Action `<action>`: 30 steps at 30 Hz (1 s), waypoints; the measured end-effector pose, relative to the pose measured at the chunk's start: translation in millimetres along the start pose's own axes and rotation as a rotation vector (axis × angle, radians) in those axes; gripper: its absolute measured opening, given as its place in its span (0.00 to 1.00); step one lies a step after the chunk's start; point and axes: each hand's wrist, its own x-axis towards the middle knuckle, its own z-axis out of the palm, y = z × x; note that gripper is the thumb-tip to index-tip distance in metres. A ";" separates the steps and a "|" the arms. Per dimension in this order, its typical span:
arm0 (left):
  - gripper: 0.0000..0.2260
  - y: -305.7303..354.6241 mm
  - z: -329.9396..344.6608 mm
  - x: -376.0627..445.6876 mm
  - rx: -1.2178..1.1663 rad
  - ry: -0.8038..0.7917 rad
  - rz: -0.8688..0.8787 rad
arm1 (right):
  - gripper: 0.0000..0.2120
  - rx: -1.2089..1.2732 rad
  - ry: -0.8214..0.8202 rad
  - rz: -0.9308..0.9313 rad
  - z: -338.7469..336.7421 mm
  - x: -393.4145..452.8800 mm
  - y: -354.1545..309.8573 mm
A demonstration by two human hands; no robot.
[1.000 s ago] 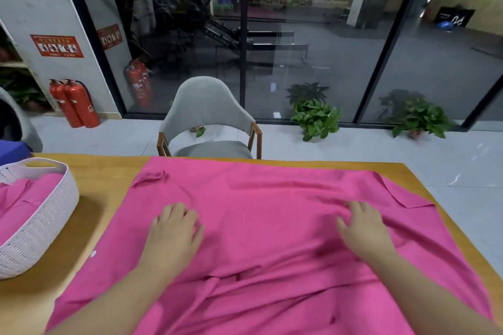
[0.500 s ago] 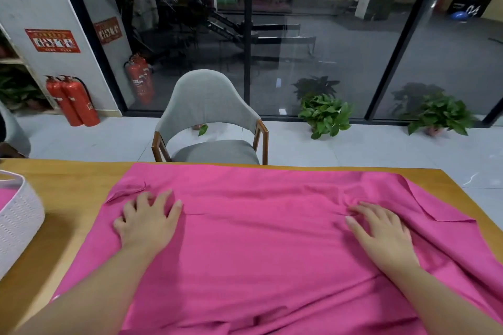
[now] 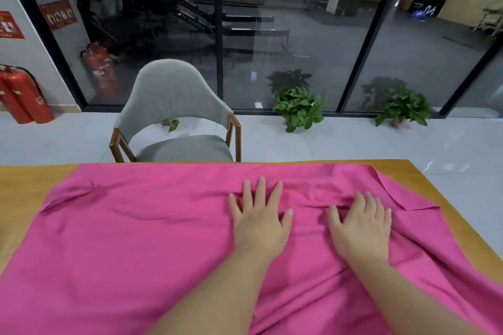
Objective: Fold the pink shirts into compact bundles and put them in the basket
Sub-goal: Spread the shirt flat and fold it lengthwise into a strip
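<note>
Plain pink shirt (image 3: 141,239), yellowish wooden table (image 3: 24,179), grey chair (image 3: 174,95), apparently red extinguishers (image 3: 24,98).

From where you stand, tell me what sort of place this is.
Probably a gym's lobby or lounge. Through the glass wall there is exercise equipment on a dark floor. On this side stand red fire extinguishers, potted plants, a grey chair and a wooden table.

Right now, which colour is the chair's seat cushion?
Grey, shown best in the head view: the seat cushion.
</note>
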 end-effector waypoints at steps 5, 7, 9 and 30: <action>0.26 -1.0 11.3 1.1 0.086 -0.021 -0.016 | 0.26 0.110 0.092 0.162 -1.5 11.9 7.7; 0.26 2.0 10.9 -0.1 0.102 -0.021 -0.001 | 0.25 0.096 0.090 0.166 -11.0 25.5 23.3; 0.26 1.8 10.7 -0.1 0.105 -0.012 -0.007 | 0.24 0.029 -0.039 0.179 -17.6 47.4 41.4; 0.31 3.7 10.1 -6.2 0.053 0.070 -0.124 | 0.35 -0.039 -0.420 0.045 -7.1 48.7 -5.4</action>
